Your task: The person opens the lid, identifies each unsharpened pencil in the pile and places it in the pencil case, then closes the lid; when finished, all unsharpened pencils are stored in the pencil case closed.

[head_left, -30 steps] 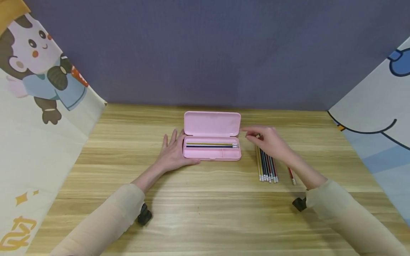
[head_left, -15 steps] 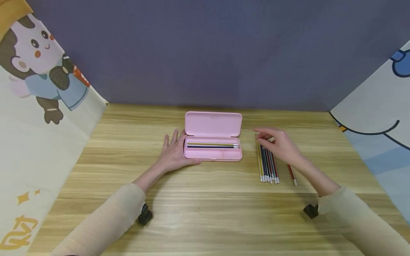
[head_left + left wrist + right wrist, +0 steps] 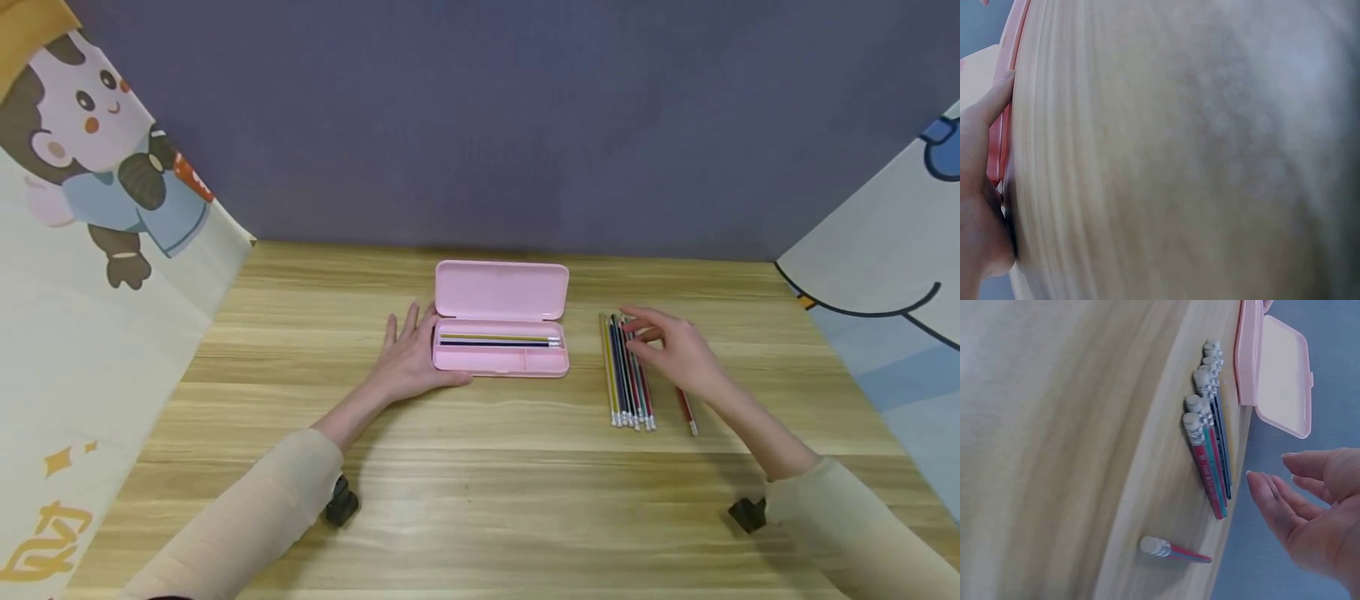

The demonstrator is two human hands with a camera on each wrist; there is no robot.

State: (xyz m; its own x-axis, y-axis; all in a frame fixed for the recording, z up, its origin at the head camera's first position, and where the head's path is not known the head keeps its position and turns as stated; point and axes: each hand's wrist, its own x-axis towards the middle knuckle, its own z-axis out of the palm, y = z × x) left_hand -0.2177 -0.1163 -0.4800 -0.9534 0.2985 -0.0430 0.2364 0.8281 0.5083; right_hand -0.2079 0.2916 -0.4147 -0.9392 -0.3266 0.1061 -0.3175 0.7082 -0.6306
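A pink pencil case (image 3: 480, 360) lies on the table with its lid (image 3: 502, 290) raised; a yellow pencil and a dark pencil (image 3: 495, 343) rest in its back compartment. My left hand (image 3: 405, 362) holds the case's left end, thumb along the front edge and other fingers toward the back corner. In the left wrist view the thumb (image 3: 994, 100) presses on the pink edge. My right hand (image 3: 678, 354) hovers over the right side of a bunch of pencils (image 3: 626, 383), its fingers bent and apart, nothing between them. The right wrist view shows a gap between the hand (image 3: 1319, 506) and the pencils.
A single red pencil (image 3: 687, 412) lies apart, right of the bunch. The case's front part has two compartments, divided by a thin wall (image 3: 526, 360). A dark blue-grey panel (image 3: 510, 125) stands behind the wooden table (image 3: 480, 517), with printed cloth at both sides.
My right hand has moved right, away from the pencil case and over the bunch, uncovering more pencils. The left hand stays at the case.
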